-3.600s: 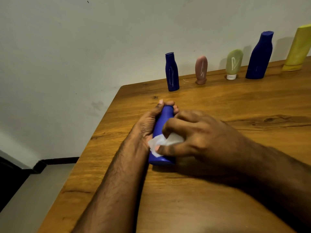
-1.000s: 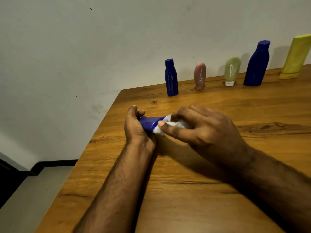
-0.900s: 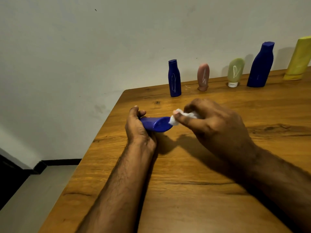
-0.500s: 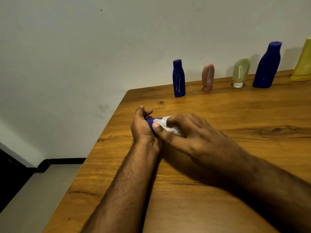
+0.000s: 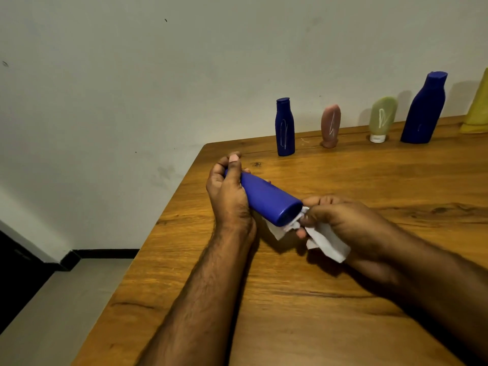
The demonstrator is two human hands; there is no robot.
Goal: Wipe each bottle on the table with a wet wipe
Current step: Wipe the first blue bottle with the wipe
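Note:
My left hand (image 5: pixel 227 195) grips the neck end of a dark blue bottle (image 5: pixel 266 198), held on its side above the wooden table (image 5: pixel 303 307) with its flat base turned toward me. My right hand (image 5: pixel 346 228) pinches a white wet wipe (image 5: pixel 326 243) against the rim of that base; part of the wipe hangs under the bottle. The bottle's cap is hidden inside my left hand.
Along the wall at the table's back stand a small blue bottle (image 5: pixel 284 127), a pink tube (image 5: pixel 330 126), a pale green tube (image 5: pixel 382 118), a tall blue bottle (image 5: pixel 423 108) and a yellow bottle (image 5: pixel 478 109), cut by the frame's right edge. The table's left edge drops to the floor (image 5: pixel 52 307).
The wipe has slid from the bottle's body, near my left hand, down to its base. More of the blue body now shows, and the base points toward me.

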